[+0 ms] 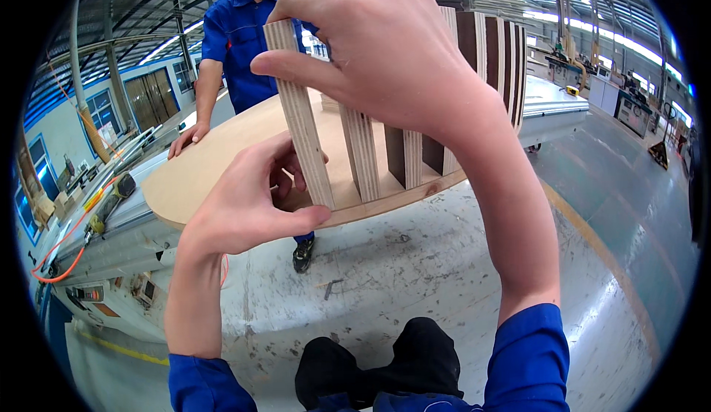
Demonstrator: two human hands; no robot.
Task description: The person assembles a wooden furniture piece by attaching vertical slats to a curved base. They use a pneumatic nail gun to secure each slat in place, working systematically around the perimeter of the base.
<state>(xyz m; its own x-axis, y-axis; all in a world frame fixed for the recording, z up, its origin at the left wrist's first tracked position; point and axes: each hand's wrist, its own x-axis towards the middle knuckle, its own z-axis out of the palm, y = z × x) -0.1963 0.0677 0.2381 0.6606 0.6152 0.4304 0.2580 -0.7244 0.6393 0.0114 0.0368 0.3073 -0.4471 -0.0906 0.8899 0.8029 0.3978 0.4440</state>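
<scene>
An upright plywood panel (302, 127), seen along its layered edge, stands leaning slightly left at the near edge of a curved wooden board (215, 145). My right hand (392, 49) reaches over and grips the panel's top between thumb and fingers. Around its foot is my left hand (241, 197), the thumb lying at the board's rim and the fingers curled behind the panel, partly hidden. Several more upright plywood panels, such as this one (361, 153), stand in a row to the right, some with dark brown faces. My right hand and forearm cover parts of them.
Across the board a co-worker in blue stands with one hand (189, 139) on its far left edge. A cordless power tool (124, 185) and an orange hose (70, 270) lie on the metal machine table (96, 245) at left. A pallet truck (659, 153) stands far right.
</scene>
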